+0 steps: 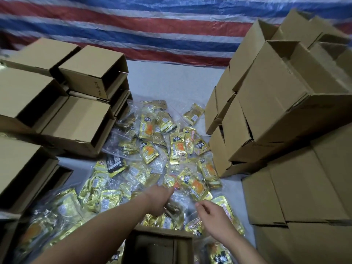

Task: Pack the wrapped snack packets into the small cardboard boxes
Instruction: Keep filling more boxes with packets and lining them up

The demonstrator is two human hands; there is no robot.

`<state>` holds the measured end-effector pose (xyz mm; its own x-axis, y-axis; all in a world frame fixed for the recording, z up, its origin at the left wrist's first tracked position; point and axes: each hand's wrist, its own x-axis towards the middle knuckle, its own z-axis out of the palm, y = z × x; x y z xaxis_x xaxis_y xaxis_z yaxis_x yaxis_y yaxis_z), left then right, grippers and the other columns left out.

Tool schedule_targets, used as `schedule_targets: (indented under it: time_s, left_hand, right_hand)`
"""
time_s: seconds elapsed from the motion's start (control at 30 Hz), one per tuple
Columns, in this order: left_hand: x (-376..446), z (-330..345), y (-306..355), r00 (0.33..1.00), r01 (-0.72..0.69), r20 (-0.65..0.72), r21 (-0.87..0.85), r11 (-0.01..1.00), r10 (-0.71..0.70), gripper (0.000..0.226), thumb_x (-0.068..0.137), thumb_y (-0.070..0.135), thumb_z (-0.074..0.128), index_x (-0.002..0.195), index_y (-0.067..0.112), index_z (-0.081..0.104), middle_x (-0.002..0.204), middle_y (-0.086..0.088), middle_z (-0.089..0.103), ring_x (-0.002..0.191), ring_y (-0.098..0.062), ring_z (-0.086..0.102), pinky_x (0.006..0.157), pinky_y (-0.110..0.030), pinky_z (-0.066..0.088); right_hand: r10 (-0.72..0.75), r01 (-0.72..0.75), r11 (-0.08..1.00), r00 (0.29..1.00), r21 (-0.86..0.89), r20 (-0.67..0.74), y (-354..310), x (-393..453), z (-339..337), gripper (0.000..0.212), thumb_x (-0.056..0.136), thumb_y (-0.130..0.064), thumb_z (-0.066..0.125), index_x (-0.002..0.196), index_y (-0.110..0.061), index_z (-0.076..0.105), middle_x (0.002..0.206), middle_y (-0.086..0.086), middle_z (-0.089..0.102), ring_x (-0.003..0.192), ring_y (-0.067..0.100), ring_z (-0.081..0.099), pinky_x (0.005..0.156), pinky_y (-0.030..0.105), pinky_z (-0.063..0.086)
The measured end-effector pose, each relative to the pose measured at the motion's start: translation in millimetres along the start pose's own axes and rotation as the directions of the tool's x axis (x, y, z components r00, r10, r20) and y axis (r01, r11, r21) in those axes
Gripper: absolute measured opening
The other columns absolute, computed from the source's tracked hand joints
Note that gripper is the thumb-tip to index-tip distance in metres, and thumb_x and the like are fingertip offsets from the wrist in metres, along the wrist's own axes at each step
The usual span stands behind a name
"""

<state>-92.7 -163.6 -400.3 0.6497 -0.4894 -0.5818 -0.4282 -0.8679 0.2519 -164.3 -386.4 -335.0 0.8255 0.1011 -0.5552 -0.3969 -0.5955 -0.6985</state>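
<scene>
Snack packets (152, 164) heaped just beyond both hands, touching the left hand (162, 199).

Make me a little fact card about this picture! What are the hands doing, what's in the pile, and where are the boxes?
left hand: reaching into the pile, grips a clear bag with a dark snack
right hand: fingers loosely curled, holds nothing
pile: gold snack packets, some in clear bags
open box: right below the hands
box stacks: on both sides
backdrop: striped tarp
</scene>
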Motion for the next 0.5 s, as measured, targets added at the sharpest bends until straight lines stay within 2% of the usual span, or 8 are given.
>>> schedule_targets:
  time_s: [0.07, 0.17, 0.23, 0.3, 0.33, 0.4, 0.47, 0.5]
  left_hand:
    - [-7, -13, 0, 0.999, 0.033, -0.025, -0.158, 0.987, -0.037, 0.031, 0.086, 0.033, 0.071, 0.109, 0.027, 0.051, 0.096, 0.004, 0.063, 0.095, -0.019, 0.059, 0.090, -0.035, 0.045]
    - [-24, -38, 0, 0.995, 0.045, -0.057, -0.493, 0.869, -0.084, 0.020, 0.090, 0.042, 0.069, 0.084, 0.026, 0.058, 0.086, 0.003, 0.066, 0.078, -0.015, 0.064, 0.069, -0.028, 0.051]
    - [-40, -59, 2, 0.984, 0.004, -0.114, -0.747, 0.665, -0.134, 0.010, 0.092, 0.029, 0.068, 0.084, 0.026, 0.062, 0.083, 0.004, 0.068, 0.072, -0.007, 0.066, 0.061, -0.017, 0.051]
    - [-56, -80, 6, 0.973, -0.053, -0.154, -0.878, 0.476, -0.174, 0.002, 0.093, 0.023, 0.067, 0.094, 0.025, 0.066, 0.090, 0.002, 0.072, 0.076, -0.003, 0.069, 0.062, -0.013, 0.051]
    - [-64, -90, 9, 0.970, -0.092, -0.173, -0.913, 0.399, -0.172, 0.005, 0.093, 0.024, 0.067, 0.098, 0.024, 0.067, 0.092, 0.002, 0.074, 0.078, -0.003, 0.071, 0.063, -0.013, 0.052]
    - [-77, -107, 22, 0.963, -0.180, -0.223, -0.950, 0.256, -0.149, 0.016, 0.092, 0.039, 0.068, 0.104, 0.029, 0.070, 0.096, 0.002, 0.076, 0.086, -0.006, 0.073, 0.068, -0.015, 0.056]
    - [-84, -118, 36, 0.934, -0.260, -0.303, -0.940, 0.220, -0.188, 0.034, 0.088, 0.065, 0.057, 0.107, 0.039, 0.069, 0.102, 0.005, 0.075, 0.096, -0.011, 0.072, 0.079, -0.023, 0.059]
    - [-85, -121, 42, 0.901, -0.283, -0.350, -0.921, 0.267, -0.255, 0.046, 0.089, 0.071, 0.045, 0.108, 0.037, 0.068, 0.103, 0.002, 0.074, 0.101, -0.014, 0.070, 0.087, -0.029, 0.058]
  right_hand:
    - [0.018, -0.017, 0.998, 1.000, 0.053, -0.020, -4, 2, 2, 0.027, 0.102, -0.035, 0.050, 0.082, -0.027, 0.066, 0.064, -0.012, 0.062, 0.056, 0.006, 0.050, 0.053, 0.020, 0.038]
    - [0.062, -0.053, 0.987, 0.997, 0.153, -0.052, -17, 4, 6, 0.018, 0.100, -0.040, 0.054, 0.102, -0.028, 0.066, 0.094, -0.010, 0.067, 0.081, 0.003, 0.059, 0.067, 0.017, 0.043]
    - [0.068, -0.057, 0.962, 0.997, 0.266, -0.031, -33, 5, 7, 0.046, 0.091, -0.056, 0.058, 0.131, -0.036, 0.051, 0.122, -0.021, 0.056, 0.107, 0.001, 0.055, 0.088, 0.023, 0.046]
    - [0.036, -0.033, 0.927, 0.999, 0.374, -0.003, -55, 7, 4, 0.079, 0.074, -0.071, 0.061, 0.144, -0.051, 0.031, 0.131, -0.027, 0.044, 0.119, 0.004, 0.048, 0.104, 0.038, 0.042]
    - [-0.006, -0.004, 0.896, 1.000, 0.444, 0.020, -68, 8, 1, 0.081, 0.067, -0.077, 0.064, 0.138, -0.064, 0.029, 0.127, -0.034, 0.046, 0.116, 0.001, 0.052, 0.103, 0.040, 0.044]
    - [-0.106, 0.063, 0.815, 0.994, 0.577, 0.041, -95, 10, -1, 0.067, 0.055, -0.083, 0.072, 0.113, -0.081, 0.038, 0.114, -0.041, 0.059, 0.101, -0.007, 0.063, 0.087, 0.032, 0.055]
    - [-0.194, 0.146, 0.728, 0.981, 0.670, -0.003, -116, 14, 0, 0.081, 0.051, -0.079, 0.080, 0.124, -0.068, 0.047, 0.122, -0.021, 0.067, 0.106, 0.003, 0.067, 0.081, 0.028, 0.057]
    - [-0.216, 0.167, 0.698, 0.976, 0.697, -0.018, -126, 16, 4, 0.094, 0.051, -0.075, 0.083, 0.136, -0.054, 0.047, 0.130, -0.011, 0.066, 0.112, 0.007, 0.066, 0.084, 0.028, 0.057]
